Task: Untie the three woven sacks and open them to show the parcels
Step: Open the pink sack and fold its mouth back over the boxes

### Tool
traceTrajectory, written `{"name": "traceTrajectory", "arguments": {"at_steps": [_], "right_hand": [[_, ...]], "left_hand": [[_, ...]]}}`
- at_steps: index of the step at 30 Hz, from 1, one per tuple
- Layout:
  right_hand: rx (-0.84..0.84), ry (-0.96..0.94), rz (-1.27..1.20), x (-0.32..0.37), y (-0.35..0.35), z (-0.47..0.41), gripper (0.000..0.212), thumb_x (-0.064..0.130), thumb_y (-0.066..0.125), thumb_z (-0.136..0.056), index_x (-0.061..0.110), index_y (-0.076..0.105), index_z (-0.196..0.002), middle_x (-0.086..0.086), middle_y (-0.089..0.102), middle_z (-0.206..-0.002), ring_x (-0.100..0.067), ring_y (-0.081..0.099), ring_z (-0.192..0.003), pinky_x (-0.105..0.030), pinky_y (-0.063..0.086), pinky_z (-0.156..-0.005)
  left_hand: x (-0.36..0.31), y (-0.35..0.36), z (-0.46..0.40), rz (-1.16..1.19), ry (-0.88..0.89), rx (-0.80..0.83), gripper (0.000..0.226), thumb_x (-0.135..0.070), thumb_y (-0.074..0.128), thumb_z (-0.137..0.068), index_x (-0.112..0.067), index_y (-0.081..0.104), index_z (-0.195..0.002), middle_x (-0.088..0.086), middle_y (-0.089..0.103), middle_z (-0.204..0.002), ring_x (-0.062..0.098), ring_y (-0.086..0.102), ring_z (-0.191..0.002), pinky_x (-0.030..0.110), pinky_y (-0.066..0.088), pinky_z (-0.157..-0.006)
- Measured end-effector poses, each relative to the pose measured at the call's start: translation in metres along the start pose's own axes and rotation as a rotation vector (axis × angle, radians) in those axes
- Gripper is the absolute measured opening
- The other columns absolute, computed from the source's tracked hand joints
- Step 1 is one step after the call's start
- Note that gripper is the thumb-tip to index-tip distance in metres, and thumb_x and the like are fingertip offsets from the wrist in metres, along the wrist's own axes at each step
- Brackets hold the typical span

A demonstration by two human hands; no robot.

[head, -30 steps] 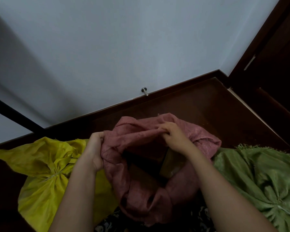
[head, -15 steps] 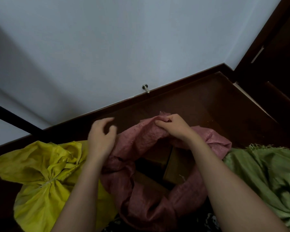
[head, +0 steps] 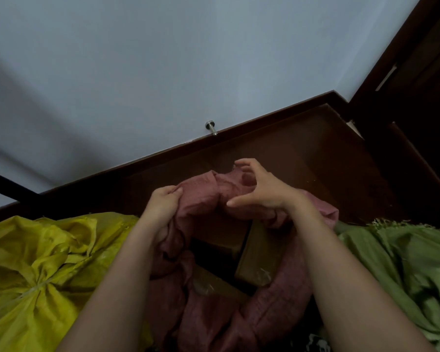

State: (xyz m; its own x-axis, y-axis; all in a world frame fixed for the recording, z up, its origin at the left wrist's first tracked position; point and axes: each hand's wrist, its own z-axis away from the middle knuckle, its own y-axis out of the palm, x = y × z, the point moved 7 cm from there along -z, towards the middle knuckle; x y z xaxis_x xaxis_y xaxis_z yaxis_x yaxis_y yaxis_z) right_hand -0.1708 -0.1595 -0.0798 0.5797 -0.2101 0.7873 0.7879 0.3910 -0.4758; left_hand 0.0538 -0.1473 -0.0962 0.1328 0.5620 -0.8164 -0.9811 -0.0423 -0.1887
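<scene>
Far rim of pink sack (head: pixel 239 295) released by right hand (head: pixel 262 193), fingers now spread; left hand (head: pixel 163 204) re-clenched on near-left rim. Parcels (head: pixel 259 257) exposed — yellow sack (head: pixel 43 270), green sack (head: pixel 404 262) tied, flanking pink sack on floor.

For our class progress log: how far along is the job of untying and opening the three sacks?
Done: the pink sack is untied, with brown parcels showing inside. In hand: the left hand grips its rim while the right hand hovers open above it. Left: the yellow sack is tied at its neck; the green sack looks unopened.
</scene>
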Motion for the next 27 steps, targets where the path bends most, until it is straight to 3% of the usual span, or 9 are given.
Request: {"name": "traceTrajectory", "arguments": {"at_steps": [4,9,12,15,19,21,23,25,27], "right_hand": [[0.149,0.124,0.050,-0.021,0.007,0.005,0.099,0.029,0.089,-0.062,0.039,0.026,-0.137,0.005,0.036,-0.146,-0.015,0.036,-0.134,-0.039,0.043,-0.104],[-0.056,0.085,-0.023,-0.030,-0.012,0.001,0.015,0.015,0.069,-0.086,0.016,0.066,-0.101,-0.005,0.070,-0.105,-0.017,0.066,-0.095,-0.028,0.053,-0.083],[-0.131,0.042,-0.221,-0.029,-0.023,-0.001,0.013,0.014,0.059,-0.094,0.013,0.069,-0.087,-0.002,0.071,-0.084,-0.009,0.066,-0.074,-0.022,0.052,-0.070],[-0.281,0.095,-0.308,-0.036,-0.030,-0.006,0.025,0.023,0.056,-0.096,0.011,0.070,-0.078,-0.003,0.067,-0.073,-0.014,0.063,-0.069,-0.032,0.050,-0.071],[-0.388,0.191,-0.293,-0.044,-0.027,-0.010,0.049,0.040,0.059,-0.090,-0.007,0.066,-0.079,-0.012,0.060,-0.068,-0.022,0.060,-0.064,-0.031,0.046,-0.063],[-0.389,0.217,-0.344,-0.046,-0.025,-0.013,0.049,0.040,0.062,-0.087,-0.008,0.066,-0.079,-0.018,0.066,-0.075,-0.028,0.066,-0.073,-0.037,0.052,-0.069],[-0.375,0.250,-0.402,-0.045,-0.025,-0.015,0.039,0.036,0.065,-0.086,-0.003,0.067,-0.078,-0.020,0.067,-0.081,-0.031,0.068,-0.081,-0.040,0.055,-0.078],[-0.356,0.255,-0.472,-0.043,-0.026,-0.016,0.034,0.030,0.066,-0.087,-0.002,0.068,-0.076,-0.020,0.068,-0.079,-0.030,0.068,-0.080,-0.036,0.056,-0.076],[-0.322,0.245,-0.533,-0.042,-0.024,-0.016,0.028,0.026,0.066,-0.088,0.000,0.070,-0.079,-0.015,0.070,-0.076,-0.026,0.068,-0.075,-0.034,0.056,-0.074]], "left_hand": [[-0.001,-0.004,-0.004,0.181,-0.060,-0.015,0.024,0.005,0.040,-0.095,-0.010,0.059,-0.095,0.013,0.062,-0.086,0.018,0.061,-0.065,0.022,0.054,-0.052],[-0.005,-0.018,-0.004,0.209,-0.108,-0.009,0.032,0.012,0.031,-0.085,-0.006,0.056,-0.074,0.013,0.055,-0.072,0.017,0.056,-0.051,0.018,0.048,-0.041],[0.001,-0.025,-0.008,0.208,-0.199,0.045,0.024,-0.009,0.044,-0.079,0.001,0.065,-0.075,0.016,0.063,-0.071,0.024,0.060,-0.056,0.028,0.052,-0.056],[0.001,-0.035,-0.015,-0.056,-0.195,0.008,0.054,-0.052,0.060,-0.073,0.001,0.074,-0.073,0.011,0.070,-0.064,0.027,0.062,-0.063,0.034,0.051,-0.070],[-0.009,-0.029,-0.012,-0.641,-0.177,0.006,0.103,-0.099,0.049,-0.038,-0.014,0.078,-0.089,0.010,0.071,-0.108,0.028,0.065,-0.102,0.044,0.047,-0.098],[-0.026,-0.018,-0.010,-0.949,-0.018,-0.083,0.104,-0.100,0.037,-0.048,-0.023,0.072,-0.107,0.010,0.046,-0.139,0.031,0.041,-0.129,0.047,0.032,-0.109],[-0.052,0.007,-0.001,-0.949,0.323,-0.117,0.087,-0.091,0.045,-0.055,-0.029,0.068,-0.112,0.001,0.040,-0.139,0.024,0.036,-0.131,0.044,0.030,-0.108],[-0.062,0.042,0.009,-0.732,0.526,0.076,0.082,-0.074,0.064,-0.058,-0.030,0.059,-0.126,-0.008,0.046,-0.136,0.013,0.044,-0.127,0.037,0.037,-0.107],[-0.052,0.075,0.014,-0.681,0.556,0.277,0.076,-0.053,0.076,-0.066,-0.035,0.049,-0.135,-0.013,0.049,-0.135,0.007,0.045,-0.123,0.034,0.040,-0.106]]}}
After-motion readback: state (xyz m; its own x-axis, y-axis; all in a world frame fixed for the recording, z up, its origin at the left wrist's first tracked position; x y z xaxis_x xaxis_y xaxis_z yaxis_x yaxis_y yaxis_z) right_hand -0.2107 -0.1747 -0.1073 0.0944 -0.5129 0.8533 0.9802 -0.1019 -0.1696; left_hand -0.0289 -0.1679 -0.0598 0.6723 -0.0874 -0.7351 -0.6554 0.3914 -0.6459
